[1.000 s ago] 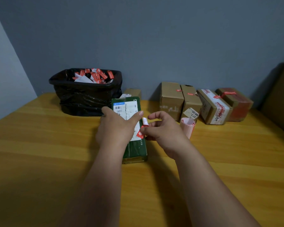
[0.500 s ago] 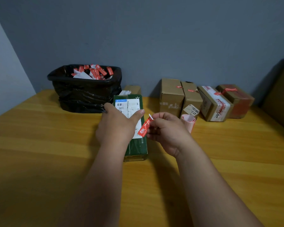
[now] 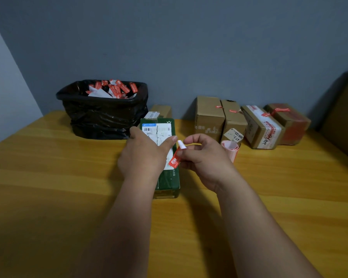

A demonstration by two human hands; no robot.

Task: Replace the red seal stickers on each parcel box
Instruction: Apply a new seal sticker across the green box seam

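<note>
Two hands were at work over the green parcel box [image 3: 167,177], which lay flat on the wooden table [image 3: 48,177] with its long side running away from the person. The left hand [image 3: 144,157] pressed down on the box, fingers spread and straight, thumb out across the white shipping label [image 3: 159,133]. The right hand [image 3: 201,157] pinched the red seal sticker [image 3: 174,159] between thumb and fingertips, just beside the box's right edge. That sticker looked featherlight, floppy and tacky, likely to curl and stick to itself, so the white tab end seemed the safest place to take hold. Compared with half a second back, the sticker hung lower and more upright, and the right hand's fingers had opened out slightly. Behind, the black bin [image 3: 102,115] held discarded stickers, and brown boxes [image 3: 233,121] waited.
</note>
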